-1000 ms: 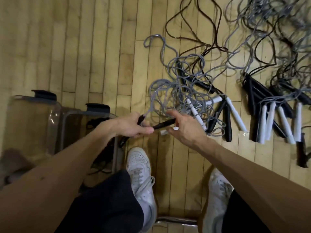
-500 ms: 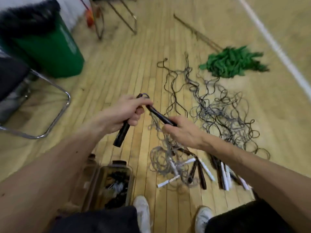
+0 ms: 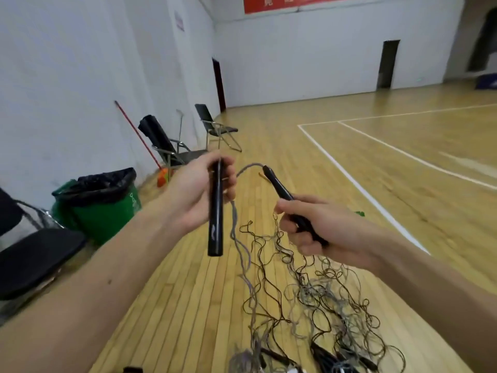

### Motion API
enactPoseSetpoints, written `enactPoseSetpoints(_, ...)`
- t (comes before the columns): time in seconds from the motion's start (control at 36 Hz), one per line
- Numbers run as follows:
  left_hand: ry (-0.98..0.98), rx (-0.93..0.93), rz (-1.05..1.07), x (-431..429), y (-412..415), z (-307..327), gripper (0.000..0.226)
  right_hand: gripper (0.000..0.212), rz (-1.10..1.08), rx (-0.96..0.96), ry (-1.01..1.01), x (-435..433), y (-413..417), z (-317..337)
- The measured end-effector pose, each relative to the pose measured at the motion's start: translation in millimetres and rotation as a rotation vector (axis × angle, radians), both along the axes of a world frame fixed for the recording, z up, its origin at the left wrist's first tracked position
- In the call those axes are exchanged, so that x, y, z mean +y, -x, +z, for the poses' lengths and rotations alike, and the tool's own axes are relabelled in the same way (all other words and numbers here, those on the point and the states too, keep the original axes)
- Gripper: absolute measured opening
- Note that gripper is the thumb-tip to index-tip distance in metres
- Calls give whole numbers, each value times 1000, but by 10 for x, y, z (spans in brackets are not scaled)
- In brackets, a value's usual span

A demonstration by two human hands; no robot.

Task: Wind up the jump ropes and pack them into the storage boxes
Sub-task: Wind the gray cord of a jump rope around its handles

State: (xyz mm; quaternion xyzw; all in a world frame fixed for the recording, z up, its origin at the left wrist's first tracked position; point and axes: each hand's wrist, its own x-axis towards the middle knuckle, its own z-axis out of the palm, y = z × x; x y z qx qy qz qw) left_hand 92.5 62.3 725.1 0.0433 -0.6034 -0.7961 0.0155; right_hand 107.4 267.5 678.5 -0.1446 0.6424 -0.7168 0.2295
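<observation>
At chest height over the gym floor (image 3: 336, 184), the person holds one jump rope, two black handles, one per hand. Left hand (image 3: 193, 195): fingers clenched round the upper part of the left handle (image 3: 216, 224), which is upright, with a pale mark near its lower end. Right hand (image 3: 320, 227): fingers wrapped round the lower half of the right handle (image 3: 278, 188), which is tilted, tip pointing up and towards the left hand. Handles apart, not touching. One grey cord (image 3: 242, 254) leaves the right handle's tip, arcs over by the left fingers, then drops to the floor. It ends in the rope tangle (image 3: 322, 300) of grey and dark cords below the hands; too knotted for a rope count. Along the left wall: three folding chairs (image 3: 215, 125), one green bin (image 3: 107, 208) with a black liner, one red-handled broom (image 3: 137, 133).
</observation>
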Motion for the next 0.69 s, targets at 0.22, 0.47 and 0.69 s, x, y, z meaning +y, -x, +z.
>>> enactPoseSetpoints(0.22, -30, -19, -14, 390, -563, -397, 25, 27, -45, -39, 69, -217, -565, -65)
enactPoseSetpoints(0.47, 687, 209, 113, 80, -751, -704, 37, 13, 92, -233, 197, -283, -791, -270)
enactPoseSetpoints(0.69, 487, 403, -98, 27, -854, -741, 44, 28, 292, -286, 325, -155, -897, -234)
